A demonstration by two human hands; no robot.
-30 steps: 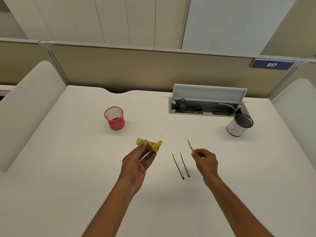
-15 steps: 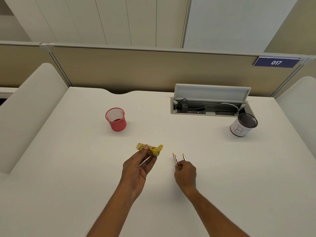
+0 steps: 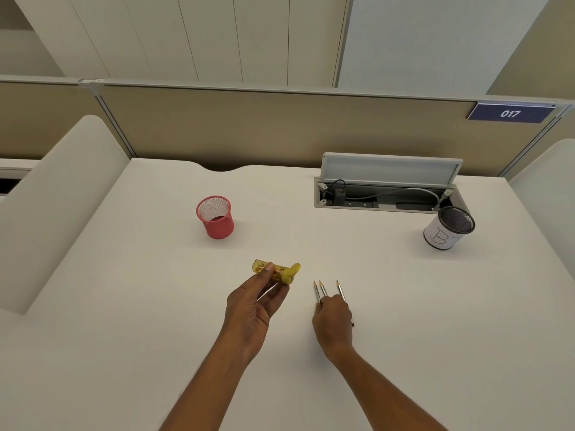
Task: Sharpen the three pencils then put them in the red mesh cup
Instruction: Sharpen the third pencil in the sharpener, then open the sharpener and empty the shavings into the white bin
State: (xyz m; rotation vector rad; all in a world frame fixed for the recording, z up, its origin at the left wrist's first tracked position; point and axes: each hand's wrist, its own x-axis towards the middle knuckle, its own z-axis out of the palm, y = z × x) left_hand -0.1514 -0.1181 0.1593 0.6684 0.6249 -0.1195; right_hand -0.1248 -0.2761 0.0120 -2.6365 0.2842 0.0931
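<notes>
My left hand (image 3: 252,309) holds a yellow translucent pencil sharpener (image 3: 280,272) a little above the white desk (image 3: 155,290), thumb on top. To its right, my right hand (image 3: 333,325) lies palm down over three pencils, fingers curled onto them. Two pencils (image 3: 320,290) sit close together, and the third pencil (image 3: 340,289) is slightly apart on the right. All the tips point away from me; the shafts are mostly hidden under the hand. The red mesh cup (image 3: 216,217) stands upright at the back left, apart from both hands.
A white-wrapped black mesh cup (image 3: 448,231) stands at the back right. Behind it is an open cable tray (image 3: 382,197) with its lid raised. Beige partition panels close off the back, and white dividers flank both sides.
My right hand brought the pencil it held up down and leftward to the two lying on the desk; all three now sit under its fingers. The left hand keeps the sharpener steady.
</notes>
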